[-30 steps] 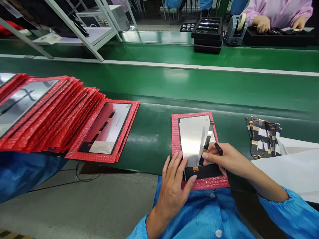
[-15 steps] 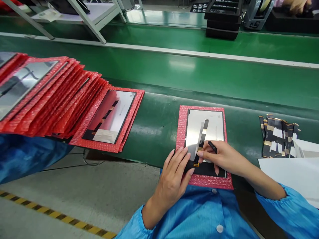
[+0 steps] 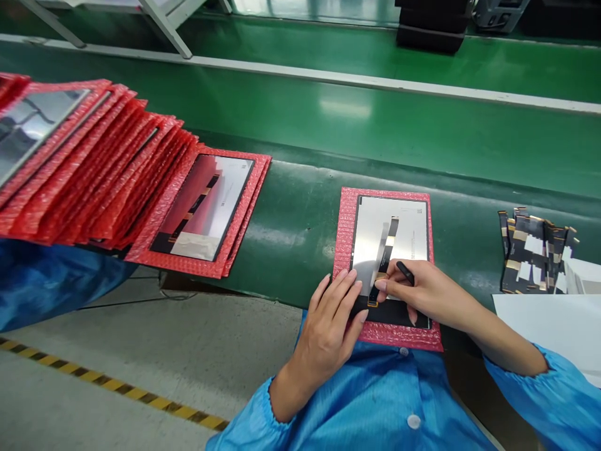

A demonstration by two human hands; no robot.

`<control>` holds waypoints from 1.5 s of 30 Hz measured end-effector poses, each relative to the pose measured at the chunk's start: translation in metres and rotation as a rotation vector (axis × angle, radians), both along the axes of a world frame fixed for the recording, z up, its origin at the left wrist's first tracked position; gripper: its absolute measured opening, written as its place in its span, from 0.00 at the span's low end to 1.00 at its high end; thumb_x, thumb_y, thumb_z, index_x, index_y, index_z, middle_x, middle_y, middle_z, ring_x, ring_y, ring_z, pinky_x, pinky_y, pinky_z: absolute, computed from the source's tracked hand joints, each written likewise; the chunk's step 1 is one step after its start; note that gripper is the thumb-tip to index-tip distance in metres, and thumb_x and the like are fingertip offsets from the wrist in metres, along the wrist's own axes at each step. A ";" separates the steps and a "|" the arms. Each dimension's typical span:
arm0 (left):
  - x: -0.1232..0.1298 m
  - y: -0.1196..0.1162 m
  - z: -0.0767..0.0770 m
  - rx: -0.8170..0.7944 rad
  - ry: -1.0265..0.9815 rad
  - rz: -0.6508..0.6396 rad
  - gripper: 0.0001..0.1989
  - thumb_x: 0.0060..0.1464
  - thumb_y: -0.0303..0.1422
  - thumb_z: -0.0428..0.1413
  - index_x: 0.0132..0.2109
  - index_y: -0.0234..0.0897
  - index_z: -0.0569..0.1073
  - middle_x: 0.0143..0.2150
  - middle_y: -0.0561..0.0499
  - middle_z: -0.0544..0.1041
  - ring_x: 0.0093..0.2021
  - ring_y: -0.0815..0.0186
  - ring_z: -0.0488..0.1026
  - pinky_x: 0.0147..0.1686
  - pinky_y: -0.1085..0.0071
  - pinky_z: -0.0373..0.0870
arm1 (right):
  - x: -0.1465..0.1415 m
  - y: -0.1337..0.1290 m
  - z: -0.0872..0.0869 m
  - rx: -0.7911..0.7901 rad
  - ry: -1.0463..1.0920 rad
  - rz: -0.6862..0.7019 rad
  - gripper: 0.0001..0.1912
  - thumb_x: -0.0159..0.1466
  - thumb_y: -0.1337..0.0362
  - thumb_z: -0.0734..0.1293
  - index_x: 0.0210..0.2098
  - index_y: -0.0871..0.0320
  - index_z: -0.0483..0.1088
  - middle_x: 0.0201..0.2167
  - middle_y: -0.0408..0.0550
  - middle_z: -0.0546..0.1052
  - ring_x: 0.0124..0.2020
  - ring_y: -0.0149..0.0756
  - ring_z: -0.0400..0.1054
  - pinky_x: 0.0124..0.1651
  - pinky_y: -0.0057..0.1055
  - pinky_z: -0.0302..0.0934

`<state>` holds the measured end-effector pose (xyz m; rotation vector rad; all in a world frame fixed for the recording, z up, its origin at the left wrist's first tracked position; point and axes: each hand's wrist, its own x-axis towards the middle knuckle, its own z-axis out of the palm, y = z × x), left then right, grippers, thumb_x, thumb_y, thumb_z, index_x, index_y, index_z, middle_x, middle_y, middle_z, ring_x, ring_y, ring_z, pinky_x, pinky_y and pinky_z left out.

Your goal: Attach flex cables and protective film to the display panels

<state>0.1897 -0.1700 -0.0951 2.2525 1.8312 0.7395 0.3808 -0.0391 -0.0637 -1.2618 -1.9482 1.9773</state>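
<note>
A display panel (image 3: 408,232) lies silver back up on a red bubble-wrap sleeve (image 3: 346,219) in front of me. A narrow black-and-gold flex cable (image 3: 390,238) runs along it, its lower end at the panel's black bottom strip. My left hand (image 3: 328,332) rests flat, fingers stretched out, on the panel's lower left corner. Closed over the lower half of the cable, my right hand (image 3: 429,288) grips a black pen-like tool (image 3: 405,273); the tool's working tip is hidden. Thumb and fingertips are at the cable, but whether they pinch it I cannot tell.
Many red bubble-wrap sleeves (image 3: 94,175) with panels fan out at left, the nearest panel (image 3: 201,210) carrying a cable. Loose flex cables (image 3: 535,254) lie at right beside white sheets (image 3: 549,319). Black trays (image 3: 432,25) and a white metal frame (image 3: 164,28) stand behind.
The view has tilted slightly down, so the far things sit higher in the picture. Both hands keep nearly the same place on the panel and cable.
</note>
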 end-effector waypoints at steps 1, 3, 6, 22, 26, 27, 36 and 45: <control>0.000 0.000 0.000 -0.001 0.000 0.001 0.24 0.67 0.37 0.51 0.66 0.38 0.61 0.69 0.49 0.64 0.70 0.61 0.62 0.70 0.54 0.61 | 0.000 0.000 0.000 0.002 -0.002 -0.001 0.13 0.65 0.50 0.67 0.33 0.52 0.68 0.32 0.41 0.83 0.16 0.30 0.72 0.10 0.24 0.67; 0.000 0.000 -0.001 -0.003 0.000 0.000 0.24 0.67 0.37 0.51 0.66 0.38 0.60 0.69 0.49 0.64 0.70 0.61 0.62 0.70 0.54 0.60 | 0.000 -0.001 0.001 0.004 -0.004 -0.006 0.13 0.65 0.51 0.67 0.33 0.53 0.69 0.32 0.41 0.83 0.15 0.29 0.71 0.10 0.24 0.67; 0.000 0.000 -0.001 -0.003 -0.001 0.001 0.24 0.67 0.37 0.51 0.67 0.38 0.60 0.69 0.49 0.64 0.70 0.61 0.62 0.70 0.54 0.60 | -0.001 0.000 0.003 0.004 0.001 -0.017 0.14 0.64 0.50 0.68 0.32 0.54 0.69 0.32 0.42 0.83 0.14 0.29 0.71 0.09 0.24 0.67; 0.000 -0.001 -0.001 -0.021 -0.009 0.006 0.24 0.67 0.37 0.51 0.67 0.38 0.59 0.69 0.49 0.64 0.70 0.61 0.62 0.70 0.54 0.59 | -0.002 -0.002 0.005 0.018 -0.009 -0.033 0.16 0.63 0.49 0.69 0.32 0.55 0.69 0.30 0.43 0.82 0.15 0.28 0.71 0.09 0.21 0.67; -0.001 -0.001 -0.001 -0.001 -0.026 0.002 0.25 0.66 0.36 0.51 0.67 0.37 0.59 0.68 0.47 0.64 0.70 0.60 0.62 0.69 0.53 0.61 | 0.000 -0.001 0.002 0.025 -0.031 0.006 0.14 0.65 0.50 0.67 0.34 0.55 0.70 0.29 0.43 0.82 0.13 0.27 0.69 0.09 0.22 0.65; -0.001 -0.001 -0.002 0.016 -0.031 -0.003 0.25 0.66 0.36 0.53 0.67 0.38 0.60 0.68 0.47 0.65 0.69 0.60 0.62 0.69 0.53 0.61 | 0.001 -0.001 0.002 0.025 -0.036 0.010 0.14 0.65 0.50 0.67 0.33 0.55 0.70 0.27 0.42 0.82 0.12 0.27 0.69 0.09 0.22 0.64; -0.001 -0.005 -0.004 0.068 0.007 -0.105 0.22 0.63 0.36 0.57 0.63 0.46 0.66 0.68 0.50 0.66 0.68 0.58 0.64 0.68 0.50 0.62 | -0.001 0.000 0.007 0.057 -0.054 0.015 0.12 0.64 0.53 0.67 0.31 0.54 0.70 0.24 0.39 0.80 0.09 0.27 0.68 0.08 0.22 0.60; -0.001 -0.004 -0.006 0.062 -0.017 -0.105 0.20 0.63 0.36 0.57 0.62 0.46 0.68 0.67 0.51 0.66 0.68 0.60 0.64 0.68 0.52 0.61 | 0.001 -0.001 0.001 0.057 -0.053 0.024 0.12 0.66 0.52 0.66 0.34 0.54 0.70 0.23 0.38 0.78 0.12 0.27 0.70 0.10 0.21 0.64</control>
